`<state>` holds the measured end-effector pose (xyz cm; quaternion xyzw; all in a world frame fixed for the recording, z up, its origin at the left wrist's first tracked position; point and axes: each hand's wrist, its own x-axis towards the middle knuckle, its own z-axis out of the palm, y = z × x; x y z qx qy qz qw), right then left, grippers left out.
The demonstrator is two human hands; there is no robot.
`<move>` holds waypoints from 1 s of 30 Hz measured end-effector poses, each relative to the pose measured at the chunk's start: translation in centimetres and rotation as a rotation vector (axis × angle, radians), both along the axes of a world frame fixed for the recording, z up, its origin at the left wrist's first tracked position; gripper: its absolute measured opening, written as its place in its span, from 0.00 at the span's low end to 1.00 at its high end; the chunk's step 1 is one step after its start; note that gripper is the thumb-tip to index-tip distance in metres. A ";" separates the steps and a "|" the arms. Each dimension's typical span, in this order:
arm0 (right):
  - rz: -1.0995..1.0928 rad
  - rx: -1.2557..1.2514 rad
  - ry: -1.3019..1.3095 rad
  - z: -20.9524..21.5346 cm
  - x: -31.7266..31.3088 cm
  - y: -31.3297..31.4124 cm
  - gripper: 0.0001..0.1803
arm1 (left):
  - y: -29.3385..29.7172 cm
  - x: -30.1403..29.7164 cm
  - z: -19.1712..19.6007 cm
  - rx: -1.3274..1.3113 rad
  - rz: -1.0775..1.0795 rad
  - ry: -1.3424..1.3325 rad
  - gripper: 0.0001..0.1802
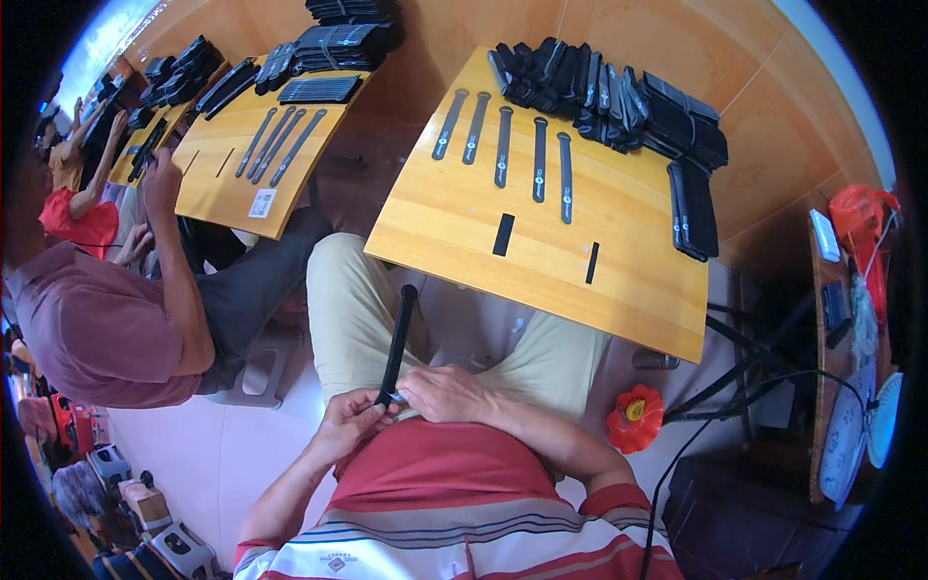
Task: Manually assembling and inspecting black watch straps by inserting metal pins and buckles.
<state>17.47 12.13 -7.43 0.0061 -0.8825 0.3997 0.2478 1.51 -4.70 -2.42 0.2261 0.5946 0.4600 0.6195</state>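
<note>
Centrally, at lower frame, the left hand (350, 418) and right hand (447, 393) pinch the bottom end of a black strap (397, 340), upright over the lap for close handling. Five like straps (503, 147) lie spaced in a row on the worktop (619, 290) above, beside stacked bundles (619, 101).

The strap (397, 338) in my fingers looked like matt black rubbery plastic, smooth along its length. My table (541, 232) was varnished yellow wood with a soft sheen and visible grain. My trousers (353, 309) were plain beige cloth, and the floor tiles (222, 454) shone pale and glossy.
</note>
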 end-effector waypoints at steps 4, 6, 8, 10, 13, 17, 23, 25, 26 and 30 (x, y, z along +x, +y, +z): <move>-0.031 0.042 0.067 0.5 -0.2 -0.2 0.15 | 0.2 0.8 -1.1 0.053 0.047 0.013 0.10; 0.007 0.022 0.023 0.9 0.0 -0.1 0.23 | 0.4 1.0 -1.2 0.053 0.063 -0.001 0.09; -0.007 0.024 0.050 1.2 -0.2 -0.1 0.22 | 0.3 1.0 -1.4 0.051 0.078 -0.013 0.08; -0.024 0.026 0.076 1.0 -0.2 0.0 0.21 | 0.2 1.0 -1.8 0.103 0.065 0.052 0.08; -0.027 0.064 0.080 0.2 -0.2 -0.2 0.16 | 0.5 1.3 -2.1 0.102 0.111 0.019 0.07; -0.002 -0.089 0.074 0.3 -0.2 -0.3 0.09 | 1.1 1.6 -1.5 0.072 0.151 -0.042 0.09; 0.025 -0.166 0.056 1.6 -0.7 -0.1 0.06 | 1.2 1.9 -1.1 0.048 0.135 -0.022 0.11; 0.020 -0.170 0.054 2.0 -1.1 -0.1 0.05 | 1.0 1.8 -1.0 0.050 0.150 0.011 0.12; -0.028 -0.155 0.062 2.2 -1.3 -0.2 0.04 | 0.8 1.8 -0.7 0.049 0.151 0.011 0.12; -0.287 -0.199 0.265 6.9 -1.5 4.5 0.03 | -1.1 1.2 2.2 0.025 0.192 0.087 0.12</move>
